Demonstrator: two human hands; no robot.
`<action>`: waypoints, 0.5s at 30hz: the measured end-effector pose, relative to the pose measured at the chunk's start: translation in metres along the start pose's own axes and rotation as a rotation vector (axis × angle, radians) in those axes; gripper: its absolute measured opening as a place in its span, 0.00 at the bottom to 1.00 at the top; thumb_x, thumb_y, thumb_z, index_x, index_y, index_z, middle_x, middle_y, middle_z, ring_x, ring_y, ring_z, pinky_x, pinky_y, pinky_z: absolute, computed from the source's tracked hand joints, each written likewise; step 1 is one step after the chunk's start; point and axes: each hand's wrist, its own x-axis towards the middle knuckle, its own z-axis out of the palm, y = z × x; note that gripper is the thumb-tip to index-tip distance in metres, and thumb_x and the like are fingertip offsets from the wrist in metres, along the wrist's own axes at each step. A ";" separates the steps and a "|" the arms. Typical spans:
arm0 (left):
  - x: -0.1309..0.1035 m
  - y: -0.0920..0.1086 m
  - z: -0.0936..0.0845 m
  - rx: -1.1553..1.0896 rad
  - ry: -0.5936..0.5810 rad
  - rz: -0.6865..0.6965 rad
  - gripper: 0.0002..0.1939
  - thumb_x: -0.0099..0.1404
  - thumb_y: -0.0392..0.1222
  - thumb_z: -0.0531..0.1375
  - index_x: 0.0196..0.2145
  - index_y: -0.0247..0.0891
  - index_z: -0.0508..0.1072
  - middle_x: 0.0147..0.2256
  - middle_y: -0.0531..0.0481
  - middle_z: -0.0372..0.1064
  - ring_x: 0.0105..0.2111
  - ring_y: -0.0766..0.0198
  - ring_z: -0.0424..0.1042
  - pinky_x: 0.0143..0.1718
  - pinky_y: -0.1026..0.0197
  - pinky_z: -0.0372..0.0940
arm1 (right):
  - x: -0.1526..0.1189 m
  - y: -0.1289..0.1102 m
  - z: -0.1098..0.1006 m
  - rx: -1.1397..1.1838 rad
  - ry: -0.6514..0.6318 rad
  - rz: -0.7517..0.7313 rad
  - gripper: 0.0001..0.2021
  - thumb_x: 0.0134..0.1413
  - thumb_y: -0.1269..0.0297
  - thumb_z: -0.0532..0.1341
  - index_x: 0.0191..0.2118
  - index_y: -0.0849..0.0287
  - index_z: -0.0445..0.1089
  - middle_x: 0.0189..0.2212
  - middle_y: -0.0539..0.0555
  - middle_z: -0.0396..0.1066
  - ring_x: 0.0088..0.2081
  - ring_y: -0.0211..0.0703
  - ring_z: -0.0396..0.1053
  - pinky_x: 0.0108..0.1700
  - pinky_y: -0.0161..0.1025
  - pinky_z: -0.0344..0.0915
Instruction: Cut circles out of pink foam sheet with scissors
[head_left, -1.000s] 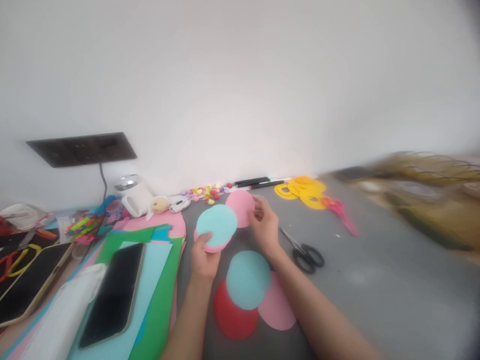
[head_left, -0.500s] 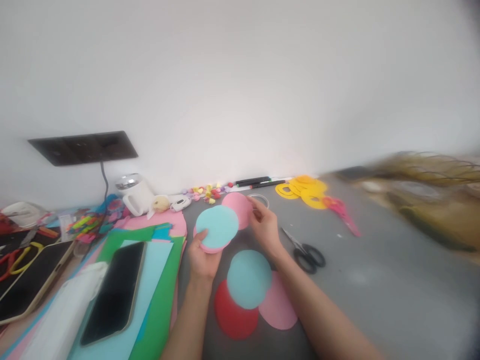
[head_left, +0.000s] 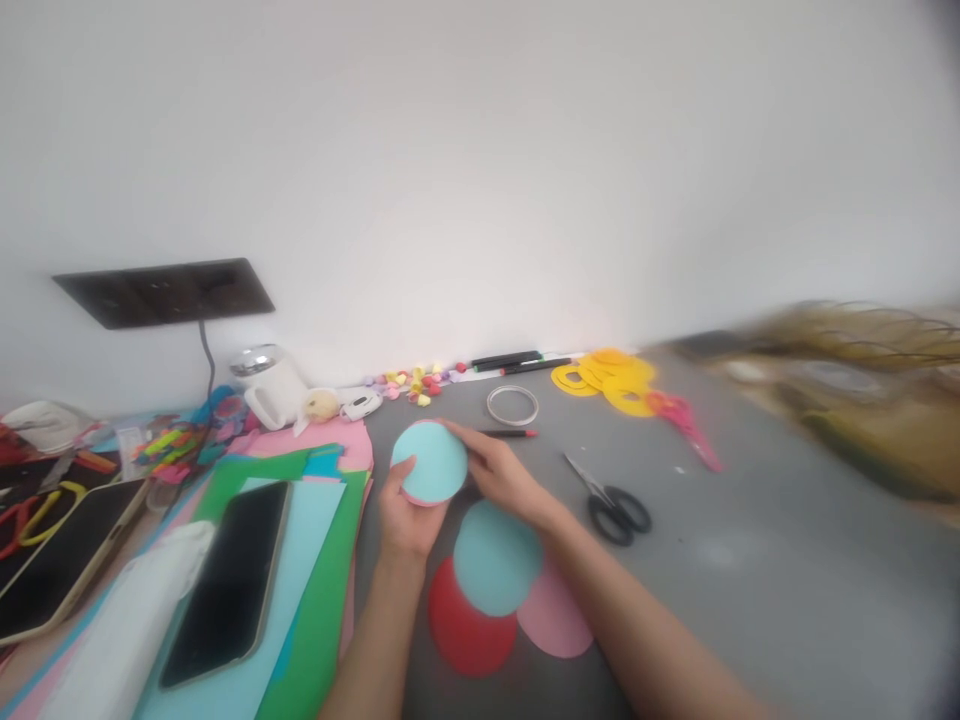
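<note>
My left hand (head_left: 409,512) grips a small stack of paper circles, its thumb on the light blue circle (head_left: 431,462) on top. Pink edges show beneath that blue one. My right hand (head_left: 499,472) touches the stack's right edge, its fingers closed together along the rim. Below the hands, another light blue circle (head_left: 498,558) lies on the grey table, overlapping a red circle (head_left: 471,625) and a pink circle (head_left: 556,615). A pen with a red tip (head_left: 517,433) and a silver ring (head_left: 513,404) lie just beyond my right hand.
Black-handled scissors (head_left: 615,508) and pink scissors (head_left: 686,428) lie to the right, near yellow paper rings (head_left: 630,392). On the left, a phone (head_left: 229,580) rests on coloured sheets (head_left: 319,590). A white mug (head_left: 274,390) and small coloured pieces (head_left: 420,383) line the wall.
The pink circle in my right hand has moved left onto the stack, behind the blue circle. My right hand has moved left and down, and the pen and whole ring now show.
</note>
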 end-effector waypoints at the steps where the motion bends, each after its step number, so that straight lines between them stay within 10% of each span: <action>1: 0.000 0.000 -0.001 -0.015 -0.036 -0.016 0.26 0.57 0.34 0.54 0.55 0.36 0.65 0.46 0.41 0.72 0.48 0.51 0.69 0.54 0.46 0.60 | -0.001 0.001 0.000 -0.044 -0.018 -0.013 0.32 0.49 0.80 0.46 0.61 0.55 0.57 0.55 0.55 0.65 0.54 0.45 0.63 0.57 0.47 0.60; 11: -0.001 -0.001 -0.008 0.008 -0.184 -0.065 0.29 0.59 0.39 0.55 0.58 0.53 0.58 0.51 0.45 0.67 0.48 0.49 0.69 0.50 0.37 0.59 | 0.010 0.001 -0.019 -0.177 0.257 0.223 0.21 0.52 0.75 0.47 0.49 0.59 0.68 0.44 0.58 0.70 0.45 0.44 0.69 0.46 0.44 0.66; 15: -0.002 0.000 -0.007 0.017 -0.130 -0.059 0.30 0.58 0.41 0.57 0.58 0.51 0.57 0.44 0.43 0.70 0.46 0.45 0.70 0.47 0.35 0.60 | 0.000 -0.026 -0.039 -0.337 0.026 0.314 0.08 0.46 0.68 0.61 0.34 0.59 0.73 0.34 0.56 0.74 0.36 0.49 0.71 0.36 0.41 0.65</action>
